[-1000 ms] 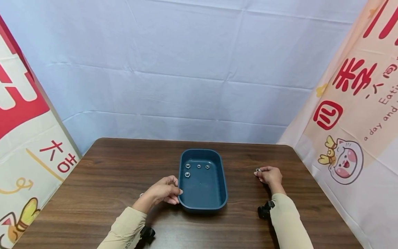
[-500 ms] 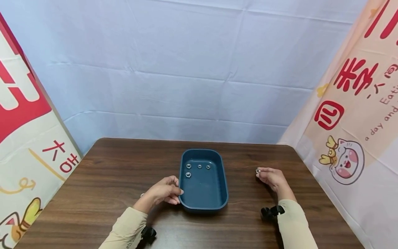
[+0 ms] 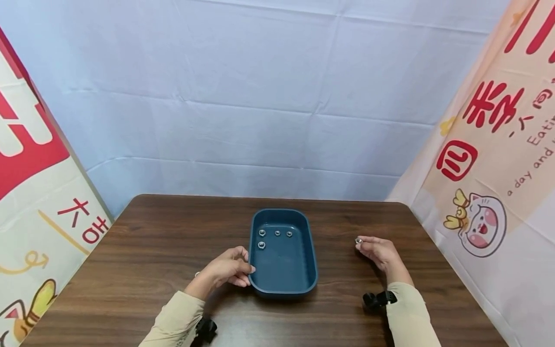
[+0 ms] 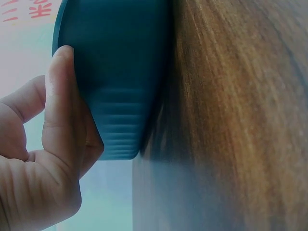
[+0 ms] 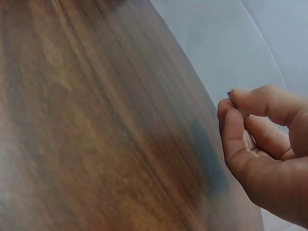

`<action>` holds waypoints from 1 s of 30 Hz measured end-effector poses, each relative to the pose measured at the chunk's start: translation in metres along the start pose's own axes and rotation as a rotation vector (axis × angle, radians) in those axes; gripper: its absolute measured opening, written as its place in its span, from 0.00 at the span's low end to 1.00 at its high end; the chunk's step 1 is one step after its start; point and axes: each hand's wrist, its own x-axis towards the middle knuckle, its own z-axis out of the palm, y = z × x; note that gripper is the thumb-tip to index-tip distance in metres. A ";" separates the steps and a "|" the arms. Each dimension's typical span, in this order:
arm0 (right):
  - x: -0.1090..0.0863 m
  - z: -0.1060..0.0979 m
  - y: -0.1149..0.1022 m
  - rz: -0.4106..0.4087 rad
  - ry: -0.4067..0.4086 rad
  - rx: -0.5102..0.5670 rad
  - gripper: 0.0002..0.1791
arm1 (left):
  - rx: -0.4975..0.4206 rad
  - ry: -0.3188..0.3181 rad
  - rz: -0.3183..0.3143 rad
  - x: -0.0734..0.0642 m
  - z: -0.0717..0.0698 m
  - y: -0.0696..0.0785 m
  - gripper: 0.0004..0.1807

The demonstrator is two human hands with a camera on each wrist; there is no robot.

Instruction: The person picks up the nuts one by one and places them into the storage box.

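Observation:
A dark blue rectangular tray point(image 3: 284, 272) stands on the table, with several metal hex nuts inside toward its far left. Two larger ones, a far nut point(image 3: 262, 233) and a nearer nut point(image 3: 261, 245), lie along the left side; two smaller ones, a nut point(image 3: 277, 233) and another nut point(image 3: 289, 233), lie to their right. My left hand point(image 3: 226, 268) grips the tray's left rim, thumb at the edge and fingers against the outer wall point(image 4: 120, 72). To the tray's right, my right hand point(image 3: 378, 252) pinches a hex nut point(image 3: 358, 241) between thumb and fingertips, mostly covered in the right wrist view.
The brown wood-grain table point(image 3: 186, 221) extends around the tray on both sides. A pale cloth point(image 3: 243, 120) hangs behind it, and printed banners flank it at left and right. Black wrist cameras, one of them the right camera point(image 3: 377, 300), sit under both forearms.
My right wrist and forearm have swung a little to the right, while the fingertips with the nut have stayed nearly in place. My left hand and the tray have not moved.

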 end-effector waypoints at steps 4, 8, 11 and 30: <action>-0.004 0.004 -0.002 -0.005 0.008 -0.045 0.22 | 0.006 0.003 0.003 -0.001 0.001 0.001 0.17; -0.008 0.010 -0.004 -0.036 0.004 -0.078 0.21 | -0.003 -0.001 0.011 0.000 0.001 -0.001 0.17; -0.009 0.016 -0.004 -0.055 -0.029 -0.091 0.22 | -0.009 0.001 0.007 0.000 0.001 -0.003 0.17; -0.014 0.055 -0.012 -0.100 -0.097 -0.118 0.17 | -0.006 -0.005 0.003 0.002 -0.001 -0.003 0.16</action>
